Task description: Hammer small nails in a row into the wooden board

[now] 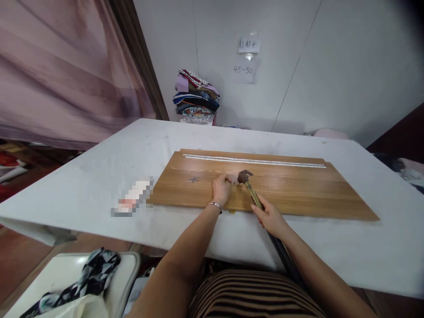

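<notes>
My right hand (270,216) is closed round the handle of a claw hammer (244,176). Its rusty brown head is low over a wooden board (298,194), and the dark lower handle runs back under my forearm. Just left of the hammer head, my left hand (221,189) is near the board with thumb and finger pinched together. What the pinch holds is too small to make out. Several loose nails (193,179) lie in a small pile on the board, left of that hand. To the right of the hammer, a short row of small dark marks (263,187) shows in the wood.
The board rests on a white table (109,154). Two white strips (255,161) run along its far side. A blurred-out object (134,196) lies left of the board. Folded cloths (197,97) are stacked by the wall, and a white chair (129,269) stands front left.
</notes>
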The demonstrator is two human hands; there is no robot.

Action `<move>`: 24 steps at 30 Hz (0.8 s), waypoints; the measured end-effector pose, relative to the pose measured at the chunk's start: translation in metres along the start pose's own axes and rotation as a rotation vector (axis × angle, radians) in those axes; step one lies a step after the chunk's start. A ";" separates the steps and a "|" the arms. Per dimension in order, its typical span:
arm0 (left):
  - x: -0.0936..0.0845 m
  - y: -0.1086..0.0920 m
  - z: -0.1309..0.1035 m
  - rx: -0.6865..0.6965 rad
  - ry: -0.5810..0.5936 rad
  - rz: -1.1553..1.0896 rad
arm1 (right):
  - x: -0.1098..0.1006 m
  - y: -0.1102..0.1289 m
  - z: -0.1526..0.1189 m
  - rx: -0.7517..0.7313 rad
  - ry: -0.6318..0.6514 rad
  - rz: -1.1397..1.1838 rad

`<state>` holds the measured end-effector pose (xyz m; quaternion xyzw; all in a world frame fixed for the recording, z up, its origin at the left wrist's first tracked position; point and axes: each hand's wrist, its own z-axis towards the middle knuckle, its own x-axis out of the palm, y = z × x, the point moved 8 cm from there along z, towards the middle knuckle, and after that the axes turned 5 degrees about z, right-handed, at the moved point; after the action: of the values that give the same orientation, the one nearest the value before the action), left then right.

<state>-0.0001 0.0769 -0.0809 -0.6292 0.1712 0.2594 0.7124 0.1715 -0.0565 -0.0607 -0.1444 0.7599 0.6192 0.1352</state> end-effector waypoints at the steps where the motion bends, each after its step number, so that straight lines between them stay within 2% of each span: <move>1: 0.000 0.000 0.000 0.001 0.001 -0.001 | 0.000 0.000 0.000 0.002 0.005 -0.005; 24: -0.001 -0.002 0.000 0.002 0.011 0.006 | 0.001 0.004 -0.001 0.004 0.013 -0.004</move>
<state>0.0002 0.0762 -0.0787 -0.6295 0.1772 0.2577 0.7113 0.1694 -0.0572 -0.0575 -0.1499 0.7617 0.6164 0.1318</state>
